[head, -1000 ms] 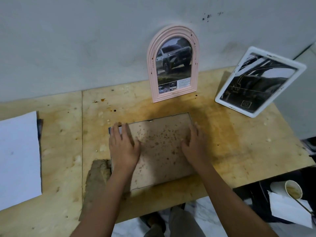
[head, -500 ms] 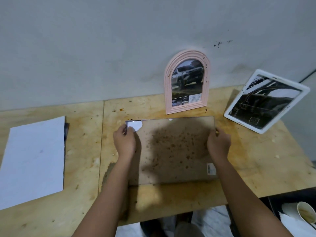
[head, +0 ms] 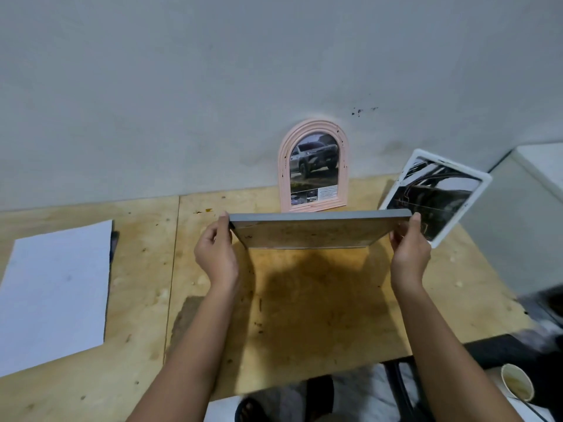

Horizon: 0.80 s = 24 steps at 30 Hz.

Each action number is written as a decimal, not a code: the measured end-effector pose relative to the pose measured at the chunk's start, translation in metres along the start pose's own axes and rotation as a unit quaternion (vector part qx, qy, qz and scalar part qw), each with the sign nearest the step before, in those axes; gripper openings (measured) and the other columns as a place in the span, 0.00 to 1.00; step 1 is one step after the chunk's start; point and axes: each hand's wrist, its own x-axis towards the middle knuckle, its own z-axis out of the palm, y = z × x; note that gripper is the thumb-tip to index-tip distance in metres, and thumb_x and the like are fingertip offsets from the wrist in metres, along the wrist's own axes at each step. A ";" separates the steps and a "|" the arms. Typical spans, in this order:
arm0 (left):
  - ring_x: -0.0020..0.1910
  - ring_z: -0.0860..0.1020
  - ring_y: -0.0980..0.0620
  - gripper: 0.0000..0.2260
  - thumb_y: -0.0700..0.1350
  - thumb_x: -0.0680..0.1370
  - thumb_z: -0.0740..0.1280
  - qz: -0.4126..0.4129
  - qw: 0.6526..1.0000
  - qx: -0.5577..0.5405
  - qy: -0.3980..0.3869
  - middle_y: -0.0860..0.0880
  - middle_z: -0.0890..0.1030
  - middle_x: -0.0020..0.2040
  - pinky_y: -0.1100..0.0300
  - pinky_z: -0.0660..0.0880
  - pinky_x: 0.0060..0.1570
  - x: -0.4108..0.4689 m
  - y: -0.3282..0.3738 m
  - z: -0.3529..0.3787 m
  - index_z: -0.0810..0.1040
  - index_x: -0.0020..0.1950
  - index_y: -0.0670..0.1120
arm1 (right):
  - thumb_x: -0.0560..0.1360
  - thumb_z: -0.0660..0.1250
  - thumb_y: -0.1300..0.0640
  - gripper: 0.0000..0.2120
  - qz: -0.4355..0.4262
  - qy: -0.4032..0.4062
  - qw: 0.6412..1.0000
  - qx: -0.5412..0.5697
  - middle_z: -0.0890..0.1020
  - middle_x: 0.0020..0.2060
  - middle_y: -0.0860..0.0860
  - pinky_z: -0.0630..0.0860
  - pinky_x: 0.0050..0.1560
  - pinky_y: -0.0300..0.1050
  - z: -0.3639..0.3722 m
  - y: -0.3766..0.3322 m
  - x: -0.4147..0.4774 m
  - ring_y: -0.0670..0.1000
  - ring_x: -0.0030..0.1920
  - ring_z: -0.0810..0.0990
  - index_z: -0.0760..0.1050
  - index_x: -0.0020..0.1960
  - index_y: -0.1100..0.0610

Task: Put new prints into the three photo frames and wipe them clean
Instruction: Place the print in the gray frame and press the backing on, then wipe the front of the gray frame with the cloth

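Nearest me, low right, a paper cup point(head: 517, 386) sits off the desk point(head: 304, 315). Out over the wood I have the left hand point(head: 217, 254) and right hand point(head: 409, 254) with fingers point(head: 224, 222) clamped on the two short ends of the grey frame point(head: 307, 234). It's between them, tipped up, brown backing facing me. I can't tell if its lower edge touches the desk. A white sheet point(head: 54, 293) lies well left. Beyond, a pink arched frame point(head: 313, 166) stands against the wall point(head: 213, 86), with a white frame point(head: 435, 196) tilted beside it.
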 end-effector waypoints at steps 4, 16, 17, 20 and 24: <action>0.31 0.67 0.57 0.18 0.52 0.75 0.68 0.020 1.000 0.017 -0.001 0.57 0.68 0.25 0.67 0.69 0.38 -0.025 -0.005 -0.009 0.73 0.28 0.47 | 0.78 0.58 0.42 0.17 -0.015 -0.022 1.000 -0.005 0.81 0.44 0.58 0.75 0.57 0.50 -0.021 0.018 -0.003 0.53 0.49 0.79 0.77 0.41 0.51; 0.43 0.78 0.55 0.08 0.45 0.77 0.67 -0.027 0.999 0.023 0.040 0.48 0.80 0.40 0.59 0.75 0.47 -0.116 -0.058 -0.022 0.83 0.40 0.51 | 0.79 0.57 0.63 0.16 0.035 -0.100 0.994 0.011 0.77 0.56 0.56 0.76 0.49 0.35 -0.080 0.055 0.031 0.52 0.56 0.76 0.73 0.64 0.64; 0.50 0.79 0.54 0.06 0.45 0.77 0.67 -0.044 0.997 0.028 0.048 0.48 0.82 0.44 0.57 0.75 0.53 -0.123 -0.064 -0.024 0.84 0.45 0.49 | 0.79 0.56 0.61 0.17 0.047 -0.103 0.994 0.008 0.77 0.58 0.56 0.76 0.54 0.40 -0.087 0.063 0.031 0.52 0.58 0.75 0.72 0.66 0.62; 0.50 0.78 0.54 0.13 0.48 0.78 0.66 -0.075 0.991 0.087 0.067 0.47 0.83 0.46 0.59 0.74 0.51 -0.144 -0.088 -0.029 0.83 0.52 0.40 | 0.80 0.57 0.60 0.17 0.067 -0.136 0.987 -0.048 0.75 0.62 0.56 0.72 0.62 0.53 -0.105 0.092 0.035 0.54 0.61 0.73 0.72 0.66 0.58; 0.58 0.77 0.49 0.13 0.47 0.78 0.65 -0.099 0.983 0.136 0.077 0.45 0.82 0.54 0.53 0.72 0.60 -0.155 -0.113 -0.035 0.82 0.56 0.40 | 0.79 0.56 0.64 0.18 0.060 -0.174 0.968 -0.169 0.74 0.64 0.55 0.68 0.66 0.56 -0.117 0.121 0.040 0.56 0.64 0.72 0.71 0.67 0.58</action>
